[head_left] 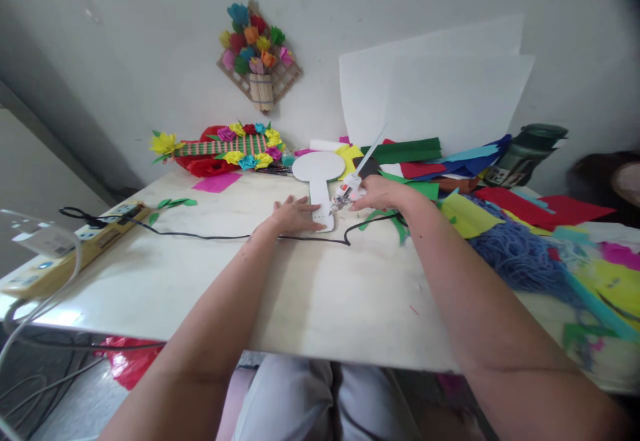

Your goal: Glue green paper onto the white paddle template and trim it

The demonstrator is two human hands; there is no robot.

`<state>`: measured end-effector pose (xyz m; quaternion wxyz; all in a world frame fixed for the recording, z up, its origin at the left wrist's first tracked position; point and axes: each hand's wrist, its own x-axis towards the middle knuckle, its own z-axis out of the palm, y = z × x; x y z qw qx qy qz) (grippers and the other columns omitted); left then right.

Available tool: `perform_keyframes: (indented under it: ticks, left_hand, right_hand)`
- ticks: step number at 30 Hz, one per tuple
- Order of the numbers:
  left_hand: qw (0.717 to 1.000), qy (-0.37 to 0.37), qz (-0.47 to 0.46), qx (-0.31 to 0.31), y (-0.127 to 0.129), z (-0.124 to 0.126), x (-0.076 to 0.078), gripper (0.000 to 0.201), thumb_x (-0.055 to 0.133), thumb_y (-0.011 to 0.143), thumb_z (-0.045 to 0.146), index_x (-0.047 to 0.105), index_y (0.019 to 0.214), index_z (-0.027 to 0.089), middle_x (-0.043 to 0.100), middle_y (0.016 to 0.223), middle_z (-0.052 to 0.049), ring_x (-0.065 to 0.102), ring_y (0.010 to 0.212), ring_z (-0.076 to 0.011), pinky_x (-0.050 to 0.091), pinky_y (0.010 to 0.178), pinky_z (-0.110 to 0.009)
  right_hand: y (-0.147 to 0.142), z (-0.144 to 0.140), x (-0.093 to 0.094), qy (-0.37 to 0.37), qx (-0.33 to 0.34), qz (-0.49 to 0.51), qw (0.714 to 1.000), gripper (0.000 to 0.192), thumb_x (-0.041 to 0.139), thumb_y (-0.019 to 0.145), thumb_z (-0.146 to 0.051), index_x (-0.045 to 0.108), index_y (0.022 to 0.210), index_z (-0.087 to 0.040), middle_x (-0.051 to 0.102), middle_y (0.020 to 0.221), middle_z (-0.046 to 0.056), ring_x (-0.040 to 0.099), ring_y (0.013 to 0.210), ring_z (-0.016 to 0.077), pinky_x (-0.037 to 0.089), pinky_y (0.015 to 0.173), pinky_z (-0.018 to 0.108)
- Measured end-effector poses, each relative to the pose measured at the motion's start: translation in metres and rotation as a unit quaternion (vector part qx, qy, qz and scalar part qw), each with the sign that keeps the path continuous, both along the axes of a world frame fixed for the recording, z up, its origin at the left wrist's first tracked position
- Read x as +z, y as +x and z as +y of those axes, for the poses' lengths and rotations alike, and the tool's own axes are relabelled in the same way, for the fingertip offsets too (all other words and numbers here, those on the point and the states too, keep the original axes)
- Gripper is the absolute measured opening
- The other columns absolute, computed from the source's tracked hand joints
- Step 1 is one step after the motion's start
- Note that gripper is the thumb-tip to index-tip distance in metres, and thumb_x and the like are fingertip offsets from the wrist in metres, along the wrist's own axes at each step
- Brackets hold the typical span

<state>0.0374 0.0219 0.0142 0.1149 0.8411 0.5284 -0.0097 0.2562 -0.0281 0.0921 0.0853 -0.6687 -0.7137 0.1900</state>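
Note:
A white cardboard cutout (319, 173), shaped like a paddle with a round head and a narrow handle, lies flat on the table. My left hand (296, 214) rests on the handle's left edge near its lower end, fingers spread out. In my right hand (377, 192) is a white glue gun (349, 190), with my fingers closed around it. Its nozzle points down at the lower end of the handle. A long translucent glue stick (373, 151) sticks up out of the back of the gun.
A black cord (215, 236) crosses the table from the yellow power strip (100, 238). Green paper leaves (173, 204) lie at left. A flower-decorated woven piece (225, 148) sits behind. Coloured sheets (545, 208), blue yarn (525, 251) and a dark bottle (525, 154) crowd the right.

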Motion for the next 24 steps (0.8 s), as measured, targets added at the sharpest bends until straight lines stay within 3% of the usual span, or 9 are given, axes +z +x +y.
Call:
perform_keyframes:
  ticks: [12, 24]
  left_hand:
    - [1.0, 0.002, -0.01, -0.003, -0.0013, 0.0025, -0.0027, 0.076, 0.047, 0.059, 0.075, 0.037, 0.129, 0.047, 0.02, 0.148, 0.004, 0.009, 0.134, -0.0371, 0.009, 0.1, -0.062]
    - [1.0, -0.007, -0.019, 0.004, -0.0013, 0.0029, -0.003, 0.081, 0.048, 0.055, 0.077, 0.038, 0.129, 0.046, 0.019, 0.148, 0.003, 0.007, 0.134, -0.0358, 0.006, 0.1, -0.061]
  right_hand:
    - [-0.0007, 0.0001, -0.0013, 0.008, 0.006, 0.014, 1.0, 0.037, 0.071, 0.061, -0.036, 0.061, 0.09, -0.016, 0.06, 0.08, 0.006, 0.055, 0.062, 0.0149, 0.04, 0.049, 0.023]
    - [0.0, 0.0044, -0.0055, 0.0, 0.003, -0.006, 1.0, 0.044, 0.07, 0.061, -0.04, 0.06, 0.096, -0.015, 0.062, 0.082, 0.008, 0.056, 0.061, 0.0157, 0.04, 0.048, 0.024]
